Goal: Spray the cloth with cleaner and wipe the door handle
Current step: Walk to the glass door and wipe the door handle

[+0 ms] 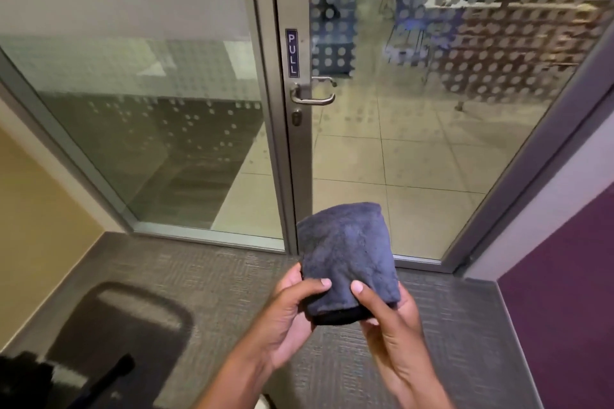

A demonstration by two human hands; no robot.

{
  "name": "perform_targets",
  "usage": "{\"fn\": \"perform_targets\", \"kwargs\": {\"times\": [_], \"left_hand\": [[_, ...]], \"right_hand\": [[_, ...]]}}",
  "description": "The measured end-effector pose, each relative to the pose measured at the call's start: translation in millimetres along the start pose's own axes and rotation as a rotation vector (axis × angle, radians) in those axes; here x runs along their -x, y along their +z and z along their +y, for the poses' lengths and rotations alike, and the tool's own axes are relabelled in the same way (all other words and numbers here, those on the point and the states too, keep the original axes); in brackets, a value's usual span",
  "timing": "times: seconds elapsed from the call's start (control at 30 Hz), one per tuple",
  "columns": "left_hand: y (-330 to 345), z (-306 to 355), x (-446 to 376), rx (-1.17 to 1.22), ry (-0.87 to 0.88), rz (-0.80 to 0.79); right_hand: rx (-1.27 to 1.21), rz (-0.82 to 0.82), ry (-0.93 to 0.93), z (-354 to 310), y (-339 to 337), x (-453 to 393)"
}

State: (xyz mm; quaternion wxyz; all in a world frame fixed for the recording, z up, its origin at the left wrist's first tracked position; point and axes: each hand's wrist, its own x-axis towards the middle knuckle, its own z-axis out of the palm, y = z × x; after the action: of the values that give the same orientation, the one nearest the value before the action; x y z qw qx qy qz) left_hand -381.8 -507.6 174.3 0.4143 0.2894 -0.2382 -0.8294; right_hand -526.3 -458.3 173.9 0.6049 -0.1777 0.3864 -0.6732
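A folded grey cloth point(345, 252) is held up in front of me by both hands. My left hand point(292, 312) grips its lower left edge with thumb on top. My right hand point(388, 325) grips its lower right edge the same way. Straight ahead and higher stands a glass door with a silver lever door handle point(314, 96) on its metal frame, well beyond the cloth. A small keyhole sits just under the handle. No spray bottle is in view.
A "PULL" sign point(292, 53) is fixed above the handle. A fixed glass panel point(149, 129) is left of the door. A dark office chair point(113, 335) stands at the lower left on grey carpet. A purple wall point(564, 292) closes the right side.
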Motion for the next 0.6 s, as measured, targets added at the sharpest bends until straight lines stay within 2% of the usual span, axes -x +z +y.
{"fn": "perform_targets", "kwargs": {"times": [0.17,0.33,0.6], "left_hand": [[-15,12,-51,0.025,-0.037,-0.015],[-32,51,-108,0.024,-0.069,-0.088],[-64,147,-190,-0.158,-0.199,-0.206]], "right_hand": [[-0.121,-0.012,-0.050,9,13,-44],[-0.316,-0.029,-0.084,25,43,-105],[-0.265,0.094,-0.148,40,102,-196]]}}
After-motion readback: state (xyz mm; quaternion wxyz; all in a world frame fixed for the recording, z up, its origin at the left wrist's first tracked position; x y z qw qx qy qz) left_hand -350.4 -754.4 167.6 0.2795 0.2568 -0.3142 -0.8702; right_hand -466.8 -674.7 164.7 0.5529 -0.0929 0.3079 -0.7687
